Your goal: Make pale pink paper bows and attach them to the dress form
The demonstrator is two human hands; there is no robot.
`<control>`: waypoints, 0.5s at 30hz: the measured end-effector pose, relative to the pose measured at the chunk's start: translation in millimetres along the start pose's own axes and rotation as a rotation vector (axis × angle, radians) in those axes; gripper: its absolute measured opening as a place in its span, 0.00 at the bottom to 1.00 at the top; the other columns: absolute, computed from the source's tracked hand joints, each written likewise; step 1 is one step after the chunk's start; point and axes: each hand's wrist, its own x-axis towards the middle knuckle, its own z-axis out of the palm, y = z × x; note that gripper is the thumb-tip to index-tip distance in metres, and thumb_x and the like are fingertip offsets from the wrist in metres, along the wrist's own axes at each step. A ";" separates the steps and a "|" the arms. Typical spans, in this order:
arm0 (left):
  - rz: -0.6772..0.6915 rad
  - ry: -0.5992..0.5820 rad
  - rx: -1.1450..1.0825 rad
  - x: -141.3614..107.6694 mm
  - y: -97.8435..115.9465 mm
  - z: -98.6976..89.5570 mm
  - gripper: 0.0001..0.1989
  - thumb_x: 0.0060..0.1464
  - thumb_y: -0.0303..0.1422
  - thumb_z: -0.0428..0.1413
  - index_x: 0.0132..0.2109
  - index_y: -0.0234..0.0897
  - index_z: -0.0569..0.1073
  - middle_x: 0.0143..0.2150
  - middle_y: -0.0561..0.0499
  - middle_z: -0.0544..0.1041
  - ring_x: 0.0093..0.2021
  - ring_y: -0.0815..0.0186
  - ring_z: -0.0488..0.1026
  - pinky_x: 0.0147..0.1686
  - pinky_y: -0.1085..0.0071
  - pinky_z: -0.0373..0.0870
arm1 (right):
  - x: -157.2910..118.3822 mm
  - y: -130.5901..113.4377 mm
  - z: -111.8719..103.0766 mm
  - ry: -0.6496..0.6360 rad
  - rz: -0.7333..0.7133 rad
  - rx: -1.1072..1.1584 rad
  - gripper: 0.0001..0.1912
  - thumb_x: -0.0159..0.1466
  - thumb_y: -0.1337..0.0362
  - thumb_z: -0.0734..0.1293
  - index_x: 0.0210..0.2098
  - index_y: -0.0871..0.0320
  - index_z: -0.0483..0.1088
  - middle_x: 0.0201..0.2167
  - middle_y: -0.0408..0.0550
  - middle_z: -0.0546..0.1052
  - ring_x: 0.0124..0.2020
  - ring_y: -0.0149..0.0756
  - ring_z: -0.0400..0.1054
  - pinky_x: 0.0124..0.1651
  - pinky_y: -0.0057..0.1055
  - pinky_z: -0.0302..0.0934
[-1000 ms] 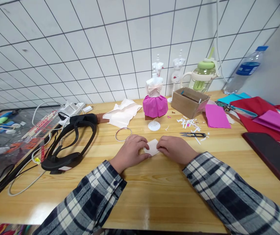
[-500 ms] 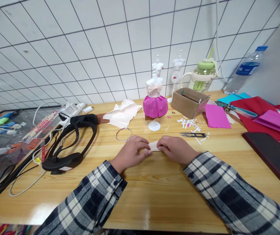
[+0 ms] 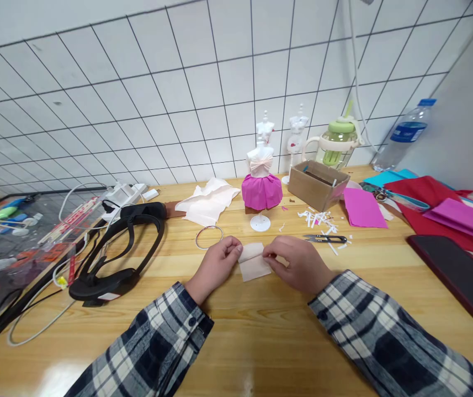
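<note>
Between my hands is a small pale pink paper piece (image 3: 255,266), opened out with a crease running across it. My left hand (image 3: 218,262) pinches its left edge between thumb and finger. On the right edge, my right hand (image 3: 298,261) grips the same piece with curled fingertips. Just beyond stands a small white dress form (image 3: 260,157) wearing a magenta puffed skirt (image 3: 261,192) and a pale pink pleated bow top. A thin ring (image 3: 208,237) lies to the left of the dress form's base.
Thread snips (image 3: 326,239) and white paper scraps (image 3: 318,220) lie right of the dress form, before a cardboard box (image 3: 318,185). A crumpled pink sheet (image 3: 207,201) and a black head strap (image 3: 128,253) are at left. At right are magenta paper (image 3: 364,208) and a phone (image 3: 455,278).
The pink paper was a narrow folded strip and is now unfolded into a wider piece. My fingers have moved to its side edges. The view has tilted up slightly.
</note>
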 end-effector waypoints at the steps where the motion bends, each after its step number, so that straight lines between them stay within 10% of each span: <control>1: -0.034 0.014 -0.031 1.2 -2.3 0.9 0.13 0.61 0.40 0.48 0.36 0.36 0.70 0.25 0.56 0.70 0.26 0.68 0.67 0.28 0.73 0.64 | -0.1 -1.3 1.9 -0.060 -0.024 0.001 0.09 0.66 0.65 0.61 0.38 0.56 0.73 0.36 0.47 0.77 0.38 0.35 0.69 0.42 0.30 0.60; 11: 0.153 0.367 0.391 11.7 -19.6 -14.5 0.13 0.58 0.35 0.53 0.49 0.36 0.70 0.44 0.45 0.75 0.47 0.56 0.70 0.50 0.57 0.65 | -2.0 0.6 10.9 -0.340 -0.012 -0.040 0.11 0.62 0.66 0.63 0.42 0.54 0.76 0.41 0.47 0.76 0.42 0.37 0.70 0.43 0.33 0.62; 15: 0.398 0.022 0.390 0.1 -0.7 -12.7 0.06 0.60 0.34 0.52 0.39 0.39 0.73 0.38 0.49 0.75 0.41 0.62 0.71 0.45 0.64 0.66 | -1.2 -0.8 7.6 -0.334 -0.018 -0.050 0.11 0.63 0.66 0.63 0.42 0.54 0.75 0.41 0.46 0.75 0.41 0.36 0.70 0.42 0.31 0.60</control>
